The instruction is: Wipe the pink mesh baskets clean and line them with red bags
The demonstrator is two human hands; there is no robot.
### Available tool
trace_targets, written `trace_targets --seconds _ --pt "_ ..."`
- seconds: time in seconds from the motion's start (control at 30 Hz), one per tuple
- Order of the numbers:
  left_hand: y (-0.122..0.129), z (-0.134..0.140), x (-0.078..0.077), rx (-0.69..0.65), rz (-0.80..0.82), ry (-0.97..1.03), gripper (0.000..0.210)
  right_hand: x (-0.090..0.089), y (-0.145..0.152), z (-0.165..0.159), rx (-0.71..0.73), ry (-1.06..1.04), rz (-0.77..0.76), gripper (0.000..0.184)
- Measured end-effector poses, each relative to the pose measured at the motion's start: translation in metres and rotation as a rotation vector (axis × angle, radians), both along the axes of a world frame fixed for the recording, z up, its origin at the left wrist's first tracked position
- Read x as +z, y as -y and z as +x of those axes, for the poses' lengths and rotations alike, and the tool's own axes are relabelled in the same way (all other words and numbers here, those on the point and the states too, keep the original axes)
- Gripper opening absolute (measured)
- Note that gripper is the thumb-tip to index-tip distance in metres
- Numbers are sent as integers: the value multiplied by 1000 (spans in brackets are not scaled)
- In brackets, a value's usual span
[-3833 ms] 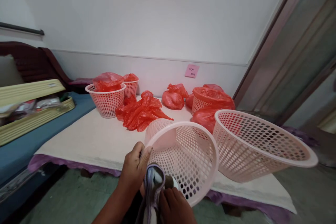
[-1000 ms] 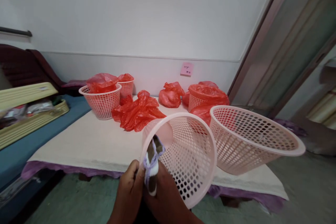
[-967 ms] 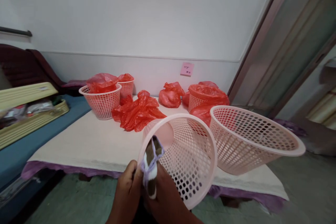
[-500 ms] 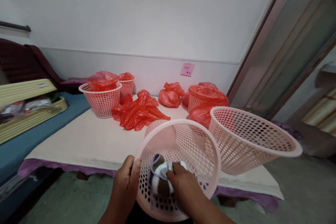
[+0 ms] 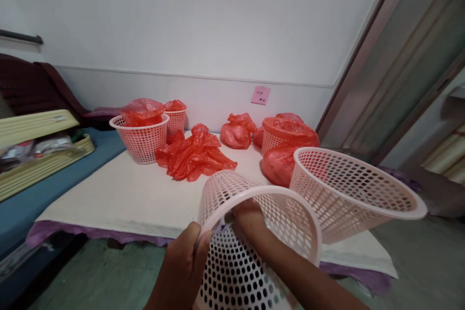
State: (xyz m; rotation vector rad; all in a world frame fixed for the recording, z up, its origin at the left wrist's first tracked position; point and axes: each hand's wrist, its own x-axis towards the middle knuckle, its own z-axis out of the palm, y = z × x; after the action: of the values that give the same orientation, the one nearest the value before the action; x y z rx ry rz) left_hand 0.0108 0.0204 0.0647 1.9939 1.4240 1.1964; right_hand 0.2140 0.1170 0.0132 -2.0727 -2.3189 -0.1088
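My left hand (image 5: 185, 256) is closed on the left rim of a pale pink perforated plastic basket (image 5: 279, 191), which lies tilted with its mouth toward me. My right hand (image 5: 250, 217) reaches deep inside it, against the inner wall near the bottom. A bit of striped cloth (image 5: 225, 223) with a lavender edge shows beside that hand; most of the cloth and my right fingertips are hidden by the hand and the rim.
Another pink basket (image 5: 356, 184) stands close on the right. Behind are crumpled red plastic bags (image 5: 199, 155), a tied red bag (image 5: 238, 131) and red-bagged baskets (image 5: 141, 143) on the white-covered table (image 5: 119, 193). A pink note (image 5: 260, 95) is on the wall.
My right hand has pushed the cloth deeper into the basket, so less of it shows. The basket has tipped and shifted slightly right, with my left hand still on its rim.
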Motion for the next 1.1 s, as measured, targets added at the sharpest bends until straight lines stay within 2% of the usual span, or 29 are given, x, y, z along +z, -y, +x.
trace_targets --seconds 0.1,0.2,0.3,0.43,0.53,0.6,0.67,0.77,0.83,0.9,1.0,1.1 --pt "0 4 2 18 22 -7 32 2 -1 12 -38 -7 29 30" --pt "0 7 3 7 59 -40 32 -7 16 10 -26 -42 -47 24" --pt "0 11 4 -35 58 -44 32 -12 41 -4 77 -118 -166 23" --pt "-7 9 8 32 75 -35 33 3 78 -17 252 -227 -240 23" --pt "-20 -1 14 81 59 -26 34 8 103 -13 355 -219 -231 18" --pt "-29 -8 17 112 33 -13 35 3 115 -5 385 -140 -174 10" --pt "-38 -12 20 129 4 4 36 -8 123 1 411 -51 -40 3" --pt "-48 -13 23 121 -27 27 38 -20 130 5 467 27 274 10" --pt "-53 -12 26 109 -42 40 38 -25 132 4 497 55 409 19" --pt "-57 -12 29 101 -53 59 38 -28 133 0 513 72 441 22" --pt "-58 -15 31 122 -55 115 39 -31 130 -10 470 31 412 13" --pt "-49 -12 26 156 -75 203 40 -21 126 -23 445 -56 319 16"
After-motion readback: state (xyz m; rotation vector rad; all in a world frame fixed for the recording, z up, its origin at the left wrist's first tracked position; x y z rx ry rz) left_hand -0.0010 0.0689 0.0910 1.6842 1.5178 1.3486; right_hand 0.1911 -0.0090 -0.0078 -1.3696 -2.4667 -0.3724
